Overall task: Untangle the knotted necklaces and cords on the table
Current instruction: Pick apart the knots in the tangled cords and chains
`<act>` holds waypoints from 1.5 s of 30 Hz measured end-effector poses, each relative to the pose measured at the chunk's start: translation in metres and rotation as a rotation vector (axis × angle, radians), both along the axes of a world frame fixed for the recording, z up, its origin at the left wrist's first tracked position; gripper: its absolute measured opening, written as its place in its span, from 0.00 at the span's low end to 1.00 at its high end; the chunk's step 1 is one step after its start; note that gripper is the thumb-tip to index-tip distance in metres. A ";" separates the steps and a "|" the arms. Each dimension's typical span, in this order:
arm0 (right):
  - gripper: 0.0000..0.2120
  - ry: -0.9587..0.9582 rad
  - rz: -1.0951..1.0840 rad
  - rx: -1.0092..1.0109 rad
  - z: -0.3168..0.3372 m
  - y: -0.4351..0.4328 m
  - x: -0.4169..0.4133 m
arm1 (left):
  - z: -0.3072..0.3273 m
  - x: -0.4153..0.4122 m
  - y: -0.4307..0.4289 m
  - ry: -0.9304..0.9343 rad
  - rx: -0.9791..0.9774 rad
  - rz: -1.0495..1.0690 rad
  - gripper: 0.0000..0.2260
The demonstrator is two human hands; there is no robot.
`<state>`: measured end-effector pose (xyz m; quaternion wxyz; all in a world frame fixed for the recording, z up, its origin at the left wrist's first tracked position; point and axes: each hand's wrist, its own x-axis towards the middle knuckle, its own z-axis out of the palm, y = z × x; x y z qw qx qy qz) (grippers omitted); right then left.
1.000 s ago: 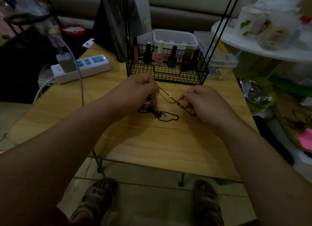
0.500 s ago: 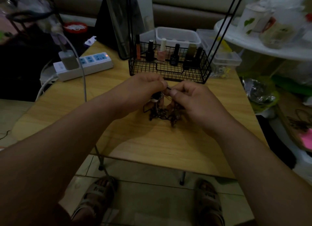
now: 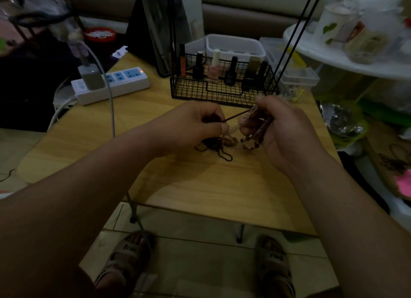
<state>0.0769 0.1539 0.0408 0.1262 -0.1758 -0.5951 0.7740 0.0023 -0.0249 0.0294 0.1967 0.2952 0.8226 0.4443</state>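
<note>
Head view showed the left hand (image 3: 195, 126) pinching a dark cord (image 3: 236, 115) and the right hand (image 3: 282, 128) gripping a silver chain (image 3: 235, 125), the tangle (image 3: 220, 146) trailing onto the table (image 3: 200, 186) between them. Pulling apart hard could tighten the knot.

1. A black wire basket (image 3: 222, 93) sits at the back of the light wooden table (image 3: 200, 197), with small glass bottles (image 3: 213, 68) in it.
2. A white plastic power strip (image 3: 124, 84) lies left of it.
3. The knotted dark cords and silver chains (image 3: 219, 145) lie before the basket, between the left hand (image 3: 195, 126) and the right hand (image 3: 282, 128).
</note>
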 end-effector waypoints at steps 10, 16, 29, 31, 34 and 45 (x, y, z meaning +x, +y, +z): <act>0.04 -0.031 0.079 -0.001 0.000 0.004 -0.001 | 0.000 -0.002 0.003 -0.148 0.074 0.144 0.07; 0.05 -0.078 0.137 0.091 -0.004 0.004 -0.001 | 0.000 -0.008 0.004 -0.266 0.226 0.228 0.12; 0.17 -0.244 0.118 0.582 -0.010 0.008 0.002 | -0.002 -0.012 0.001 -0.217 0.243 0.382 0.10; 0.20 -0.275 0.095 0.641 -0.008 0.010 0.003 | -0.003 -0.009 0.001 -0.074 0.092 0.354 0.09; 0.18 -0.235 0.015 0.691 -0.005 0.014 0.004 | -0.008 -0.008 0.002 0.182 -0.147 0.293 0.07; 0.13 0.107 0.214 0.102 0.011 0.010 -0.001 | -0.008 0.003 0.010 0.245 -0.143 -0.074 0.20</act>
